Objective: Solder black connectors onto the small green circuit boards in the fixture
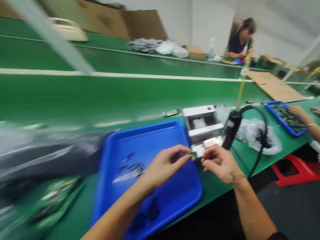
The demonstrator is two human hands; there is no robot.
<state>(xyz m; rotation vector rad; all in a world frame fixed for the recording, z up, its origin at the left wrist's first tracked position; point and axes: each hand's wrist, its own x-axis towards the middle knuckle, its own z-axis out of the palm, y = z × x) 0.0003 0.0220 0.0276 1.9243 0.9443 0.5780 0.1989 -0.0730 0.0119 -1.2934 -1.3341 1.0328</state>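
My left hand (166,165) is over the right part of a blue tray (175,196), its thumb and fingers closed on a small green circuit board (193,155). Just right of the board, my right hand (222,163) is in a pinch; whatever its fingertips hold is too small to make out. Small dark parts (150,211) lie in the tray, blurred. Behind my hands stands a white and grey box-shaped device (203,121) with a pale block (210,142) at its front. A black cylindrical tool (232,130) with a cable stands close to my right hand.
Blurred plastic-wrapped material (55,156) lies on the left. Beyond the cable is a clear plastic bag (265,136) with dark parts. At right, another person's hand (298,111) reaches into a blue tray of boards (287,116). A red stool (297,170) stands below; another person (240,43) sits at the back.
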